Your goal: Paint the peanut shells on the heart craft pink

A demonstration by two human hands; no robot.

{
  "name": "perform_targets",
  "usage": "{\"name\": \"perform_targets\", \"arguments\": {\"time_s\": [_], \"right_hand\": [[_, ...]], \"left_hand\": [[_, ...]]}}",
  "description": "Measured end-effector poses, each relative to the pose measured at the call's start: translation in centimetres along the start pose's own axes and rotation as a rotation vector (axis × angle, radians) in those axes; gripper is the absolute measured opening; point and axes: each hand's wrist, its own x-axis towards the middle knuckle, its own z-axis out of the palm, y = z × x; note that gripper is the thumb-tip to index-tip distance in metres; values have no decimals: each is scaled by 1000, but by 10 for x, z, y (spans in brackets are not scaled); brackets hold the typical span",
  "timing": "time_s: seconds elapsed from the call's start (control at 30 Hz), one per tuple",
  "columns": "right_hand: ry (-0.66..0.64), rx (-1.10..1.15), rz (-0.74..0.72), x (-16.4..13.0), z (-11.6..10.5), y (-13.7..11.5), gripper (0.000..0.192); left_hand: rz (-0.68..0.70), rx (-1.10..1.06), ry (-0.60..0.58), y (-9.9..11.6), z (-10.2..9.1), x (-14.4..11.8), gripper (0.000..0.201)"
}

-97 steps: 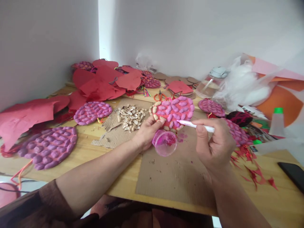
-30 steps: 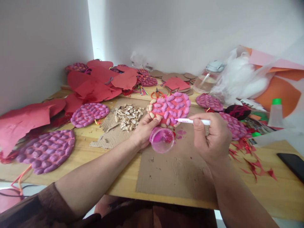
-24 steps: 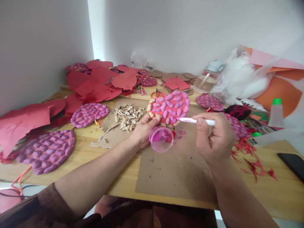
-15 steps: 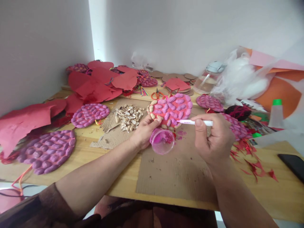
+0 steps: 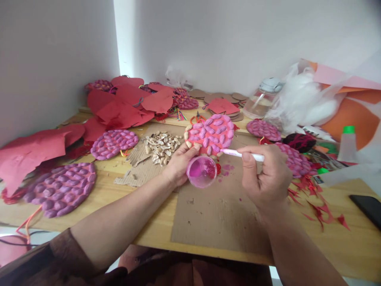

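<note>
My left hand point(image 5: 182, 163) grips a red disc point(image 5: 205, 149) covered with peanut shells, its thumb over the near left edge. Most shells are painted pink-purple; several along the left and lower rim are bare tan. The same hand also holds a clear plastic cup point(image 5: 202, 171) with magenta paint, tilted just below the disc; its fingers behind the cup are hidden. In my right hand point(image 5: 264, 171) is a white marker-like pen point(image 5: 245, 154), pinched between thumb and fingers. Its pink tip touches or nearly touches a shell at the disc's lower right edge.
Cardboard point(image 5: 220, 222) with paint spots lies under my hands. Left of it are a peanut-shell pile point(image 5: 162, 146), finished purple discs point(image 5: 62, 188) and red paper point(image 5: 119, 103). To the right stand a water jar point(image 5: 262, 99), a green-capped bottle point(image 5: 347, 143), red scraps point(image 5: 324, 212) and a phone point(image 5: 366, 208).
The disc has turned and tilted in my left hand, moving slightly left. The cup has risen a little and its inside shows more. The pen has shifted slightly left with my right hand.
</note>
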Motion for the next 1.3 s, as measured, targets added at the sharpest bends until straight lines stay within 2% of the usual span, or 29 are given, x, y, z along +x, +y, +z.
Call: {"name": "perform_targets", "arguments": {"time_s": [0.27, 0.5, 1.3], "right_hand": [[-18, 6, 8, 0, 1, 2, 10], [11, 28, 21, -1, 1, 3, 9], [4, -6, 7, -1, 2, 2, 9]], "left_hand": [[1, 5, -5, -1, -2, 0, 22], [-28, 0, 10, 3, 3, -2, 12], [39, 56, -37, -3, -3, 0, 27]]}}
